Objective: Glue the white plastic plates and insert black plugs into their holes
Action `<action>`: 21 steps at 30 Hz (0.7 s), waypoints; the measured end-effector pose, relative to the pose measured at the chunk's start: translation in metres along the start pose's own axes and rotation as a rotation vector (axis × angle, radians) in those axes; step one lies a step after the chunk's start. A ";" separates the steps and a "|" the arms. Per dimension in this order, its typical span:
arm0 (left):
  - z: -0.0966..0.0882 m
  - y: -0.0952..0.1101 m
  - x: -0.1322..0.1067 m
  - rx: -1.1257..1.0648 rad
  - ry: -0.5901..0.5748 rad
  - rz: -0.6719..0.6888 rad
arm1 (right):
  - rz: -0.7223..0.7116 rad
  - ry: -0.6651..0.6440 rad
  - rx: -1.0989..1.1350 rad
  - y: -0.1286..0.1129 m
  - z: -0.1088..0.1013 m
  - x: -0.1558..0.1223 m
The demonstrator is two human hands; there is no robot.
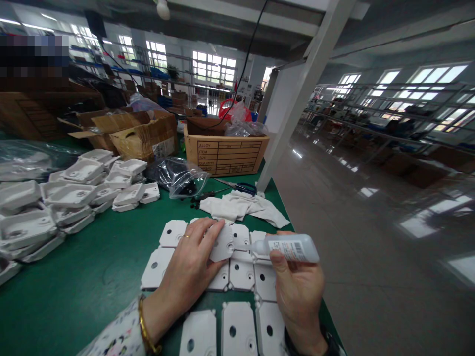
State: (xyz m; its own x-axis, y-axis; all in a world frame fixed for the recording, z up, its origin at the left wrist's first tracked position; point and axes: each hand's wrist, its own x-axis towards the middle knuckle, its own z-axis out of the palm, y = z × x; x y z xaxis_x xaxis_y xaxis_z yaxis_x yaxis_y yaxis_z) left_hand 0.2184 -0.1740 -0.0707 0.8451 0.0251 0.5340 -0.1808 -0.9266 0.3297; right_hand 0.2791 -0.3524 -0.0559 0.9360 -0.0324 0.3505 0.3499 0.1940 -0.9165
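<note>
The white plate (pixel 221 245) I hold is just on the near side of the white cloth (pixel 241 206), above other plates; my left hand (pixel 195 254) is clamped on it, fingers over the top and thumb towards its near edge; my right hand (pixel 299 291) is closed around a labelled bottle (pixel 289 247), also nearer me than the cloth, lying on its side in my grip; its thin nozzle points left at the plate's right edge, though I cannot tell whether the tip touches; under and around my hands, on the near side of the cloth, matching plates (pixel 241 273) lie in rows, each with a dark round hole; at the cloth's left end are small black parts (pixel 196 201), and just behind it lie scissors (pixel 245 188); beyond the cloth and to its left is a clear bag (pixel 178 175) with dark contents; straight behind the cloth stands a printed carton (pixel 228 153); well to the cloth's left, shallow white housings (pixel 74 195) are heaped on the green bench (pixel 111 257).
</note>
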 end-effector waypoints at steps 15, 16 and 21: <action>-0.002 0.001 0.002 0.009 0.002 0.004 | -0.153 -0.081 -0.119 -0.010 -0.001 -0.002; -0.002 0.001 0.002 0.008 0.001 0.002 | -0.152 -0.079 -0.119 -0.010 -0.001 -0.002; -0.003 0.001 0.003 0.012 0.008 0.011 | -0.148 -0.093 -0.096 -0.011 0.001 -0.003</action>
State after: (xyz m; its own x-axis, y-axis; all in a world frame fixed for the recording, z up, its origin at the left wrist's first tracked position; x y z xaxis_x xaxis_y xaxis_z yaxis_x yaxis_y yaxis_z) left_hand 0.2189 -0.1739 -0.0664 0.8392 0.0174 0.5435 -0.1840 -0.9314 0.3140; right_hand 0.2725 -0.3537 -0.0469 0.8679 0.0380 0.4952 0.4899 0.0993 -0.8661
